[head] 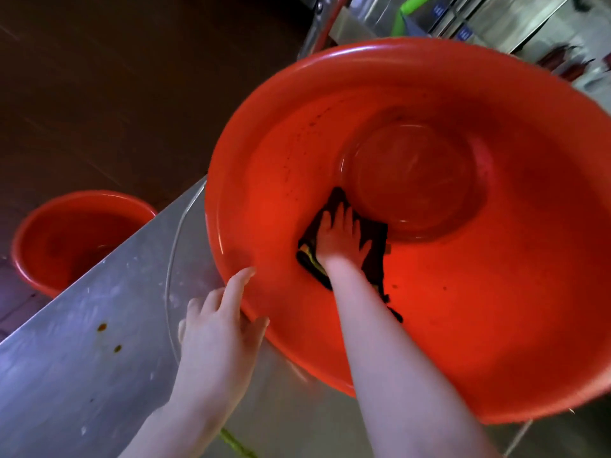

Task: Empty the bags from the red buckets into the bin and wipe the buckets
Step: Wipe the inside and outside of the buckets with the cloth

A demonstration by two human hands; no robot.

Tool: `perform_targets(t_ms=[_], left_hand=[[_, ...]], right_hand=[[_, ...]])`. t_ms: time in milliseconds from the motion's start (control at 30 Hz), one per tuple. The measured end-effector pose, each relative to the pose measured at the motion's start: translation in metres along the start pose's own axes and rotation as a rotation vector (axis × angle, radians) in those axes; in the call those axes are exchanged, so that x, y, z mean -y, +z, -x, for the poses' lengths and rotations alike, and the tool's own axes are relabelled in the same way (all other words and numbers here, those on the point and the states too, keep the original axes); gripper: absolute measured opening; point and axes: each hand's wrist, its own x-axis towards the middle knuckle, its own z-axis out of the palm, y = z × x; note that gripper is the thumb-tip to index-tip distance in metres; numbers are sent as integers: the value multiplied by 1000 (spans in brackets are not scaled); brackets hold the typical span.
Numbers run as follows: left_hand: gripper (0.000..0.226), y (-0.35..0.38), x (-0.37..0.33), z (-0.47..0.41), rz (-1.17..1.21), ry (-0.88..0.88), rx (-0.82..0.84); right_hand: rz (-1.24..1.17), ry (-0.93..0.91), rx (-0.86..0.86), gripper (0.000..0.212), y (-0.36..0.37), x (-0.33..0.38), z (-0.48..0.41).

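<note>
— Where is the bucket being wiped?

— The big red bucket (479, 309) fills the centre and right of the frame, its mouth turned toward the camera and its lower left rim over the steel table (82, 358). There is no bag in it, and dark specks dot its upper left inner wall.

— And the hands?

— The right hand (340, 239) is inside, at the middle of the frame. Its fingers are spread flat and it presses a dark cloth (375, 246) against the inner wall, just below the round bottom. The cloth sticks out on both sides of the palm.

— The other one?

— The left hand (215, 335) sits at the bucket's lower left rim. Its fingers are fairly straight and lie against the outside, and the thumb touches the rim's edge. It is wide, not closed round anything.

— Anything else around?

— A second red bucket (66, 233) stands at the left edge, lower down and partly hidden by the table's edge, on the dark floor (99, 77). Brown spots (102, 327) mark the table in the lower left. In the upper right are steel fittings (496, 18) and a green bar (410, 11).
</note>
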Motion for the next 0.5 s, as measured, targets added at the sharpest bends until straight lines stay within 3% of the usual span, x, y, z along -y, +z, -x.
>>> perform_targets(t_ms=[67, 233, 333, 500], left_hand=[[70, -10, -10, 11, -17, 102, -109], [42, -54, -37, -34, -68, 403, -516], [34, -69, -44, -74, -15, 479, -450], [42, -59, -22, -70, -1, 355, -369]], right_hand=[[-19, -2, -8, 55, 0, -4, -11], [-2, -37, -15, 56, 3, -13, -19], [9, -56, -3, 56, 2, -13, -18], [146, -6, 58, 57, -9, -23, 2]])
